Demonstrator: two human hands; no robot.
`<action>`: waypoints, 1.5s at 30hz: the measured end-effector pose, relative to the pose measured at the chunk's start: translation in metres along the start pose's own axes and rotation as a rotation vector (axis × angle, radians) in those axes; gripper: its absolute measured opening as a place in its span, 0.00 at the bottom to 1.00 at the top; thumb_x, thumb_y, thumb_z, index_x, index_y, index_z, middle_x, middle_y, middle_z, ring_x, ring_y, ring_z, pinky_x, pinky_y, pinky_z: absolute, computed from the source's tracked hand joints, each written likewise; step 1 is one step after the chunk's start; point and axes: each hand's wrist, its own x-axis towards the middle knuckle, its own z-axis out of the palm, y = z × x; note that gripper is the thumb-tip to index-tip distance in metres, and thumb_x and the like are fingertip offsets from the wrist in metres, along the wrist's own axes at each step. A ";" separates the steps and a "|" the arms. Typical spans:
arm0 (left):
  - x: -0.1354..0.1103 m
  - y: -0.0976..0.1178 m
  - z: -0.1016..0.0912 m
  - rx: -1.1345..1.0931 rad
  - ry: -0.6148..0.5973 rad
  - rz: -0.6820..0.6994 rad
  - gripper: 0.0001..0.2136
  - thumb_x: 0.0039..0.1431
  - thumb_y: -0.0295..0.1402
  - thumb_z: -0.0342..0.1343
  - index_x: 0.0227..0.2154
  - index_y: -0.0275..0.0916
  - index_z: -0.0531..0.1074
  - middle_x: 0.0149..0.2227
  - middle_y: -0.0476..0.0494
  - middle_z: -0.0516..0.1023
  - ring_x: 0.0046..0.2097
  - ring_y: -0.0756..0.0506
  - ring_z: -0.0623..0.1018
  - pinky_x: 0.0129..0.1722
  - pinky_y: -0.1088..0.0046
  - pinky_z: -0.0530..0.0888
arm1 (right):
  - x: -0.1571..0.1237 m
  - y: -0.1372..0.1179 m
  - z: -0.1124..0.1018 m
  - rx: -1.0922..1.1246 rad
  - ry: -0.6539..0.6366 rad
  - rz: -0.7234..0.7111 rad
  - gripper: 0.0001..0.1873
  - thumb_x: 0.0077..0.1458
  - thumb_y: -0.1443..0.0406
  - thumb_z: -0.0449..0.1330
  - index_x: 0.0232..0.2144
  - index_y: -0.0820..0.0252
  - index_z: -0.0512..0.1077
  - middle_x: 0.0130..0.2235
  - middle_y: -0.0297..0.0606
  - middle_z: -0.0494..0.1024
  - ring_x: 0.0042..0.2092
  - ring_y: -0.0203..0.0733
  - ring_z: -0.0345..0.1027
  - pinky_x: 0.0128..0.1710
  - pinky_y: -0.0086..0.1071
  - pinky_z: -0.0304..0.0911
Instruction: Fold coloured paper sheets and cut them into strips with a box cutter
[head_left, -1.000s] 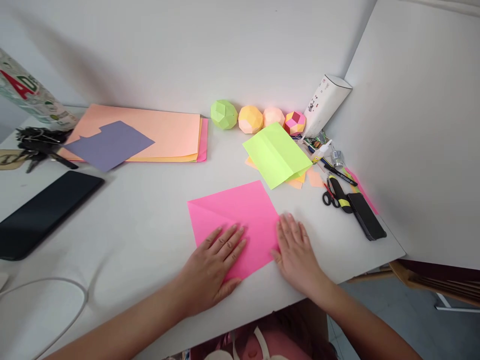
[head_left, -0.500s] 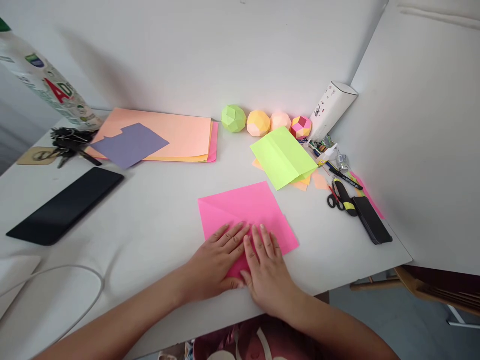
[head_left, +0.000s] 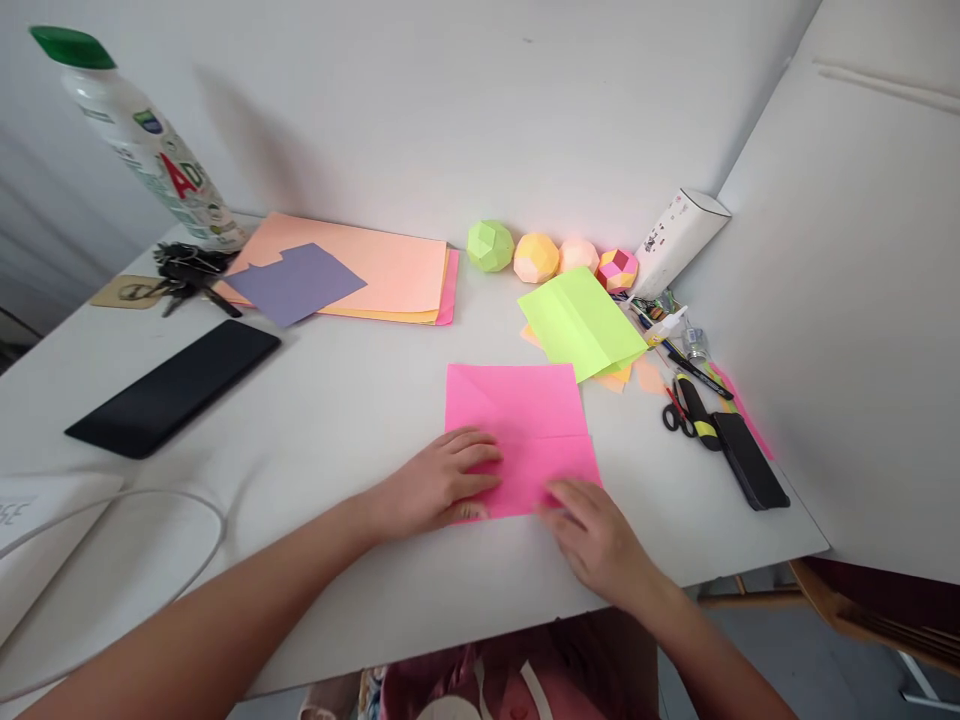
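"What is the biggest thing you are working at?"

"You are working at a white table [head_left: 360, 400], and a stack of peach sheets [head_left: 397, 260] is lying at its far side, with a purple sheet [head_left: 300, 285] resting partly on top"

"And where is your own sheet?"

"Your pink sheet [head_left: 517, 400] is lying flat near the table's front edge, right before you, and a crease line is running across its middle. A black tablet [head_left: 180, 385] is lying well apart on the left, while a folded green sheet [head_left: 581, 320] is sitting just beyond the far right corner"

"What are your hands doing?"

"Your left hand [head_left: 439, 480] is resting on the pink sheet's near left part, its fingers spreading slightly apart. Your right hand [head_left: 600, 540] is hovering or touching at the near right edge, I can't say which; its fingers are curling close together and blurring, so I can't tell whether they are pinching paper"

"Anything smaller?"

"Four paper balls [head_left: 490, 246] are standing in a row along the wall"
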 end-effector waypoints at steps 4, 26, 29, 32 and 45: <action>-0.006 -0.008 -0.016 -0.053 -0.091 -0.025 0.16 0.65 0.31 0.45 0.52 0.45 0.69 0.62 0.47 0.61 0.66 0.43 0.53 0.64 0.55 0.49 | 0.014 -0.013 0.005 -0.076 -0.023 -0.023 0.14 0.61 0.73 0.49 0.39 0.59 0.74 0.41 0.44 0.75 0.44 0.45 0.65 0.43 0.42 0.65; -0.007 -0.010 -0.024 -0.076 -0.273 -0.080 0.35 0.55 0.34 0.56 0.64 0.51 0.48 0.67 0.50 0.42 0.67 0.41 0.40 0.64 0.52 0.44 | 0.060 -0.018 0.010 -0.181 -0.326 -0.344 0.24 0.53 0.75 0.53 0.50 0.47 0.65 0.29 0.34 0.63 0.31 0.40 0.54 0.28 0.32 0.46; -0.007 -0.009 -0.025 -0.085 -0.296 -0.088 0.36 0.55 0.32 0.56 0.64 0.50 0.47 0.67 0.50 0.42 0.67 0.41 0.39 0.64 0.52 0.43 | 0.056 -0.011 0.006 -0.193 -0.376 -0.347 0.27 0.52 0.76 0.53 0.52 0.47 0.64 0.29 0.35 0.64 0.32 0.41 0.54 0.29 0.33 0.44; -0.007 -0.009 -0.026 -0.114 -0.314 -0.100 0.36 0.56 0.33 0.56 0.64 0.50 0.46 0.67 0.50 0.41 0.67 0.41 0.39 0.64 0.52 0.41 | 0.048 -0.002 0.002 -0.196 -0.425 -0.330 0.28 0.52 0.76 0.53 0.53 0.47 0.63 0.30 0.35 0.63 0.33 0.41 0.54 0.30 0.33 0.44; -0.007 -0.012 -0.025 -0.182 -0.338 -0.098 0.35 0.58 0.34 0.54 0.65 0.49 0.43 0.67 0.48 0.40 0.67 0.39 0.39 0.63 0.50 0.40 | -0.023 0.056 -0.029 -0.277 -0.455 -0.185 0.26 0.54 0.76 0.51 0.52 0.50 0.65 0.31 0.37 0.65 0.34 0.42 0.56 0.33 0.33 0.50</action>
